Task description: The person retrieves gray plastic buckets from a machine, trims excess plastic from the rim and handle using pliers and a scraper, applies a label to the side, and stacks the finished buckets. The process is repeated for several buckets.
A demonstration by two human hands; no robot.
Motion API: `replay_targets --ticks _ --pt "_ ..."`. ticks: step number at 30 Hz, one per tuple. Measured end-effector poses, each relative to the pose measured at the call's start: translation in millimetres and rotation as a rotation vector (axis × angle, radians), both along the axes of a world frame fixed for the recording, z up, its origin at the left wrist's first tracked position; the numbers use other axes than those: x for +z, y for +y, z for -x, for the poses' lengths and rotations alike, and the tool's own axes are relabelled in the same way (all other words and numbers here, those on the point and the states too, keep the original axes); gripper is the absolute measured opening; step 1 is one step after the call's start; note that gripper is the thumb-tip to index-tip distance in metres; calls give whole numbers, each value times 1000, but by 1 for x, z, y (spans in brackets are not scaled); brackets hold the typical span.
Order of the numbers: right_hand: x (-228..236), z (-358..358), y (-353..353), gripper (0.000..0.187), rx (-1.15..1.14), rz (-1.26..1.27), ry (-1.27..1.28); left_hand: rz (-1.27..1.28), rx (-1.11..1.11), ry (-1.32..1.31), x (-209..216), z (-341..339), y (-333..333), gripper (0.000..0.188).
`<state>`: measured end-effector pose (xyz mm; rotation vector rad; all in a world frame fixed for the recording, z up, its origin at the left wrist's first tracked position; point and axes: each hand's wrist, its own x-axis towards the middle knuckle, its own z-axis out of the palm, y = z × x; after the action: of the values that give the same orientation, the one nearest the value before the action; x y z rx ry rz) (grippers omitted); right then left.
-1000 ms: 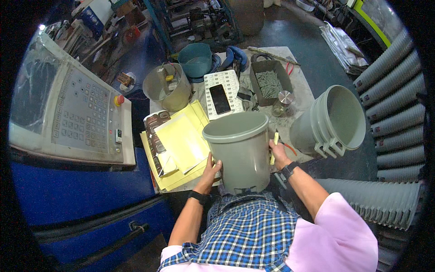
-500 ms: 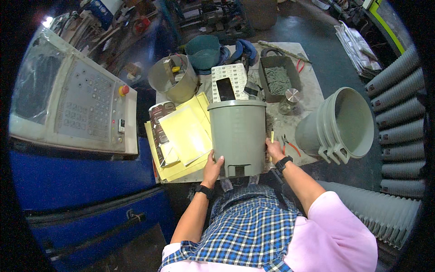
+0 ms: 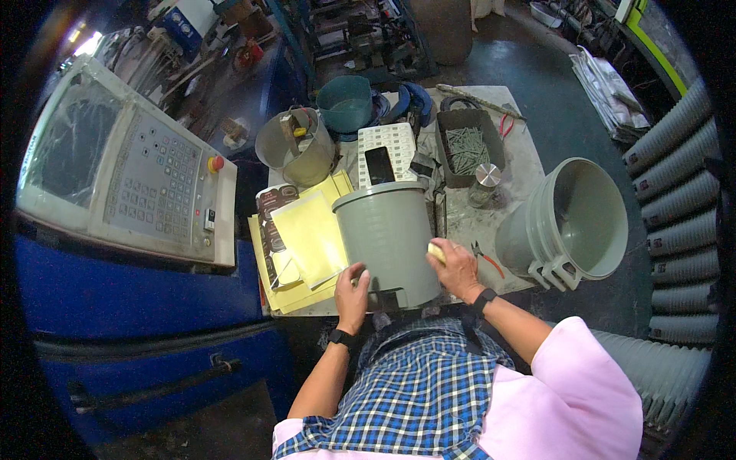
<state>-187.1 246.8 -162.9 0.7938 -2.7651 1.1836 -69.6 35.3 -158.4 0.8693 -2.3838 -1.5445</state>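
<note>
A grey plastic bucket (image 3: 387,238) stands tilted at the table's front edge, its rim away from me and a rectangular notch low on its near side. My left hand (image 3: 353,299) grips the bucket's lower left side, with thumb and fingers curved. On the bucket's right, my right hand (image 3: 458,272) is closed around a small yellow tool (image 3: 436,252), held against or close to the wall. Its working end is hidden. Red-handled cutting pliers (image 3: 487,260) lie just right of that hand.
Stacked grey buckets (image 3: 529,230) lean at the table's right. Behind are a bin of grey sticks (image 3: 465,149), a metal-lidded jar (image 3: 484,188), a phone (image 3: 379,165) and a tub (image 3: 295,149). Yellow sheets (image 3: 314,238) lie left, beside a control panel (image 3: 153,169).
The bucket has tilted and turned, its rim shifting left and its base right. My right hand has moved in towards its wall, with the yellow tool changing from upright to slanted.
</note>
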Motion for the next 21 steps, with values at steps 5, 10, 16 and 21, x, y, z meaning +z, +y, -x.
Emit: replay_targets --ticks 5,10,16,21 --pt "37 -16 -2 31 226 -25 142 -299 -86 72 47 20 31 31" --pt "43 -23 0 28 293 -98 214 -407 -110 12 53 22 50 18" --pt "38 -30 6 29 300 -121 188 -549 20 -25 41 15 45 13" --pt "32 -30 17 28 314 -87 148 -643 -32 -113 41 11 36 15"
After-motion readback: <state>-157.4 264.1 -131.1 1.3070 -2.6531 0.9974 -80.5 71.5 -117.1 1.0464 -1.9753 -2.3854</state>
